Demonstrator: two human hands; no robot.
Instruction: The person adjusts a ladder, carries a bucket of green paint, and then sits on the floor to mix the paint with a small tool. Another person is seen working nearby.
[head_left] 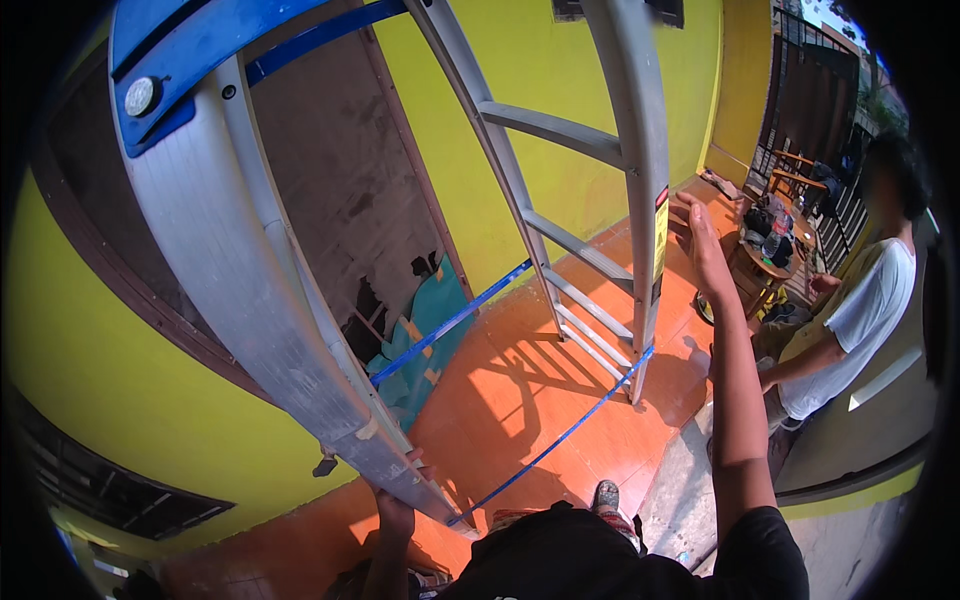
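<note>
An aluminium stepladder (240,260) with a blue top cap (215,40) stands spread before me. A blue strap (550,445) and a second blue strip (450,330) run between its two sides. My left hand (395,512) is wrapped round the lower part of the left rail, with fingertips showing on its far side. My right hand (703,245) is raised beside the right rail, near a yellow label (661,240). Its fingers are loosely stretched, and nothing is in them. Whether they touch the rail I cannot tell.
At the right stands a person in a white shirt (865,310). Behind, a small table (770,262) holds several things. The yellow-green wall (580,170) has a brown door (330,150) with a torn bottom and turquoise sheet (425,330). Orange tiles (500,400) cover the floor.
</note>
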